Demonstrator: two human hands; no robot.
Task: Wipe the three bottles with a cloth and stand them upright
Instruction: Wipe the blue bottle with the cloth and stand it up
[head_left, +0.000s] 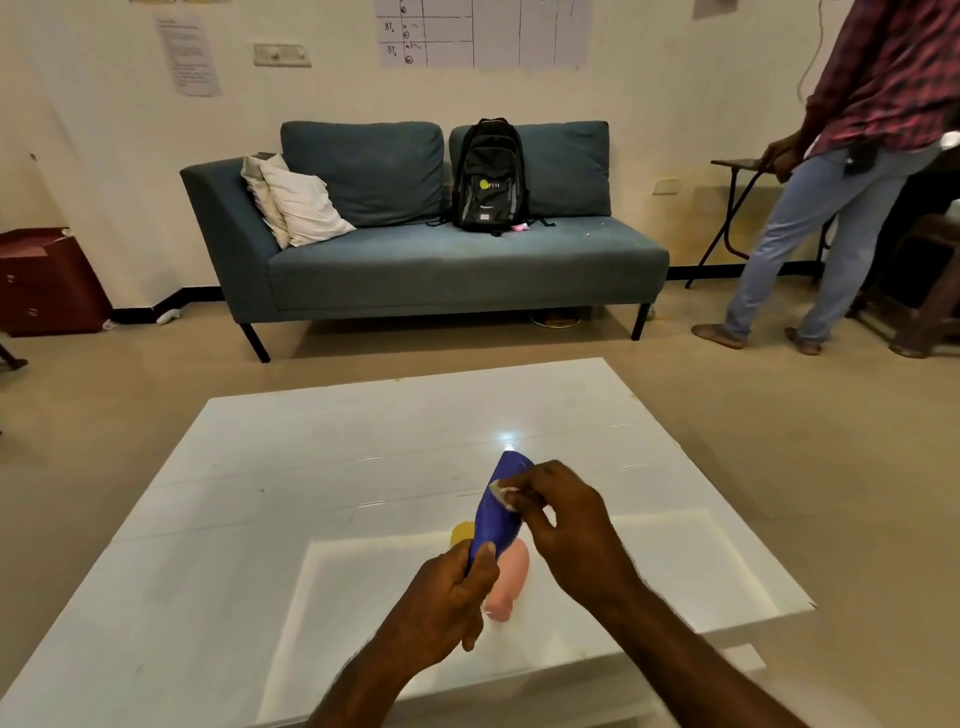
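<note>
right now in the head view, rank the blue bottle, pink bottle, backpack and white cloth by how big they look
1. backpack, though farthest away
2. blue bottle, held nearer the camera
3. pink bottle, partly hidden behind the left hand, so unsure
4. white cloth, mostly hidden under the right hand

Dim, warm indoor light with one hard glare spot

We see a small white glare on the glossy white table (322, 467) just past the blue bottle (496, 512), a reflection of a light overhead; the table's near part carries a soft shadow around a brighter rectangle. The walls and floor look yellowish and muted. The sofa (426, 249) is fairly sharp, while the hands and forearms look dark and slightly soft. Wide-angle distortion bends the standing person (852, 171) and the room's edges outward
</note>
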